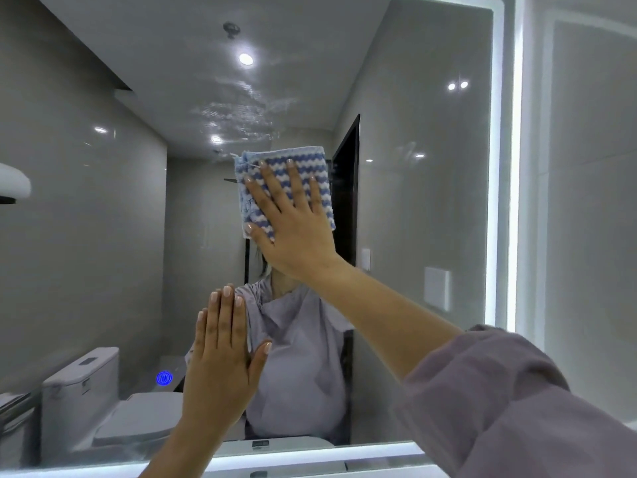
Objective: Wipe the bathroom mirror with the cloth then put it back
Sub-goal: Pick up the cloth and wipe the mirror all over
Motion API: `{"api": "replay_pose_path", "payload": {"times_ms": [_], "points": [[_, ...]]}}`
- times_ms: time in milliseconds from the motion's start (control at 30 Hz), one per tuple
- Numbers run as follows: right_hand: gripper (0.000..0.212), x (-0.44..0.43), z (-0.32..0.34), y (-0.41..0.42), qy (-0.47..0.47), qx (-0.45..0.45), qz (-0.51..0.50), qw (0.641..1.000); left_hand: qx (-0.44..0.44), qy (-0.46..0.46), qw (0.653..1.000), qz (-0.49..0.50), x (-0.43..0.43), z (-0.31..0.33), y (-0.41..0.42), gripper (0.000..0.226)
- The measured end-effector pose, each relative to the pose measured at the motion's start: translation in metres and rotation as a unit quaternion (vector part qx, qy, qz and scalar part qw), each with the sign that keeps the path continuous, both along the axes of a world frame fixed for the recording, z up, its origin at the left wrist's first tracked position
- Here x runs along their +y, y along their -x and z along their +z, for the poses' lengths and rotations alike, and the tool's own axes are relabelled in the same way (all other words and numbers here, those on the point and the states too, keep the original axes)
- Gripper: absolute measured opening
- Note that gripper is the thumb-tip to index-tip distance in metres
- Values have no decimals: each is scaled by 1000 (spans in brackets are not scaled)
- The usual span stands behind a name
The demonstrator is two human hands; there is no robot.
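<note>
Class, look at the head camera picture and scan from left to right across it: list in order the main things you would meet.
Reflected toilet → blue glowing button → left hand flat on the mirror → right hand pressing the striped cloth → lit mirror edge → wall.

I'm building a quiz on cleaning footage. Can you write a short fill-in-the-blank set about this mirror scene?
1. The right hand presses a blue and white ____ flat against the mirror.
2. The left hand rests on the glass with nothing in it, fingers ____.
3. Streaky wet marks show on the glass ____ the cloth.

Missing words: cloth; together; above
</note>
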State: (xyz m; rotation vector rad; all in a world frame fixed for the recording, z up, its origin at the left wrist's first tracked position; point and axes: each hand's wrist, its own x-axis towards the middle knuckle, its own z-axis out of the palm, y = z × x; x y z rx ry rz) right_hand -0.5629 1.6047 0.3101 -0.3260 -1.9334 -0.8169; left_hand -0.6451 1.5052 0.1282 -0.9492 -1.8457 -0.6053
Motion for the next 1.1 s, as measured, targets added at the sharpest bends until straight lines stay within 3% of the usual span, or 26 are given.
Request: {"api": "replay_pose_path", "payload": {"times_ms": [233, 500, 700, 1100], "points": [[66, 39, 22, -38, -54, -3, 2, 999, 13, -6, 1000, -12, 0, 0, 2, 80], [68, 112, 43, -118, 74, 91, -83, 990, 22, -6, 1000, -12, -2, -2, 1, 80], [68, 141, 32, -161, 194, 187, -76, 960, 12, -1, 1000, -16, -5, 0, -3, 80], [64, 141, 35, -151, 233, 195, -72, 950, 58, -27, 998, -26, -22, 36, -2, 75]]}}
